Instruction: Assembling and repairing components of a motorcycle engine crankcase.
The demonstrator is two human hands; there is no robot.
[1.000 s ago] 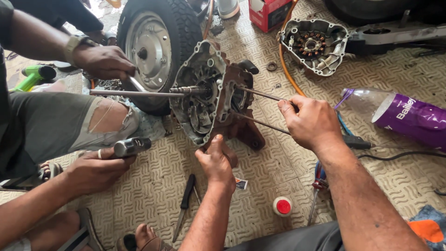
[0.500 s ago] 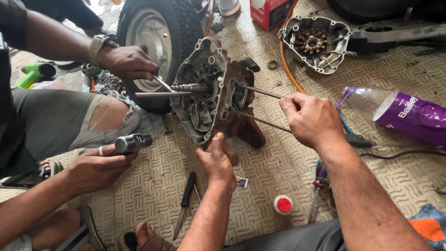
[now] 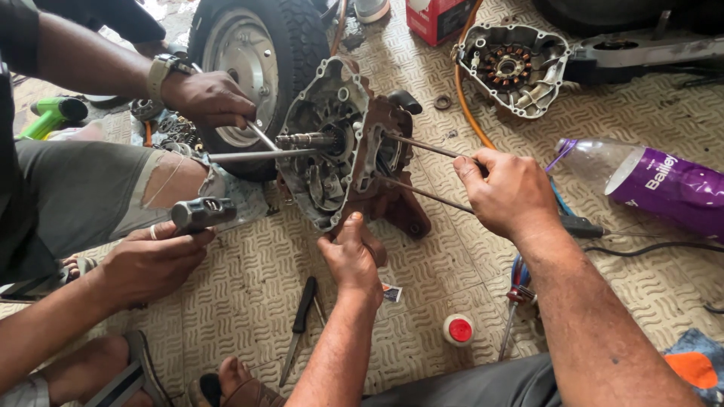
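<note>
Left hand [image 3: 351, 256] pressed against near edge of upright engine case [image 3: 339, 143] on patterned floor mat [image 3: 452, 256]. Right hand [image 3: 509, 192] closed around long stud rods [image 3: 422, 147] jutting right from case. At left, co-worker's hand [image 3: 207, 98] on thin metal rod [image 3: 253, 154] at the case's shaft, other co-worker hand [image 3: 151, 260] gripping hammer [image 3: 200, 213]. Wheel [image 3: 253, 56] far left; cover with coils [image 3: 513, 68] far right; purple-labelled bottle [image 3: 641, 185] right; screwdriver [image 3: 300, 320] and red-capped tin [image 3: 458, 329] near.
</note>
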